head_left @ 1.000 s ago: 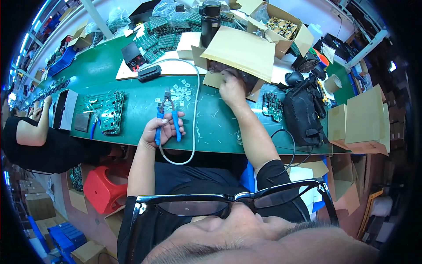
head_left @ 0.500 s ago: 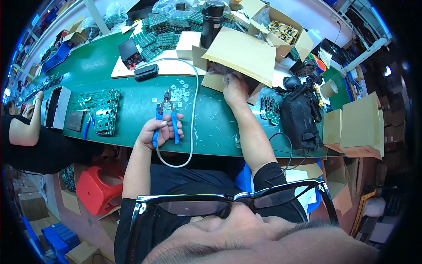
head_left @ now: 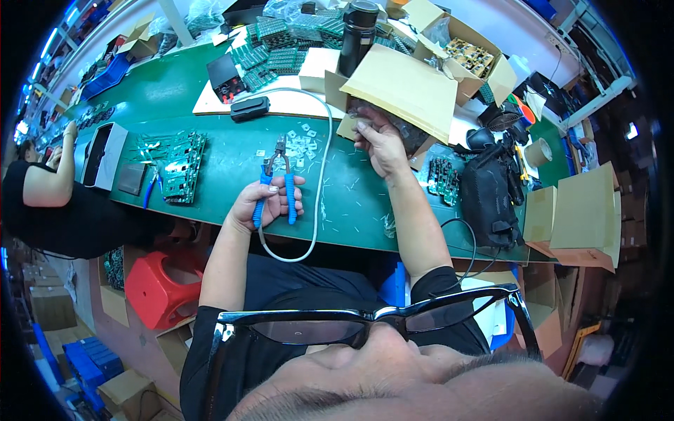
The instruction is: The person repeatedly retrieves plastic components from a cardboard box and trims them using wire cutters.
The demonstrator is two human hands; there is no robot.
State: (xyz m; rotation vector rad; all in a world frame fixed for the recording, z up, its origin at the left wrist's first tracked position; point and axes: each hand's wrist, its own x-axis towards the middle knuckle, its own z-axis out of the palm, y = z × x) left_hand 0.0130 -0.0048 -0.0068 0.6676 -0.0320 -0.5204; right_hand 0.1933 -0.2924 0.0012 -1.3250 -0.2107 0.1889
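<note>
My left hand grips blue-handled cutting pliers over the green table, jaws pointing away from me. Just beyond the jaws lies a scatter of small pale parts. My right hand reaches under the flap of a brown cardboard box and touches a clear plastic bag there. I cannot make out what the fingers hold. A white cable loops between my two hands.
Green circuit boards lie at the left and a stack of them at the back. A black bag sits at the right, a black cylinder behind the box. Another person works at the far left. A red stool stands below.
My left hand with the pliers stays in place. My right hand has shifted slightly under the box flap. The view has tilted a little.
</note>
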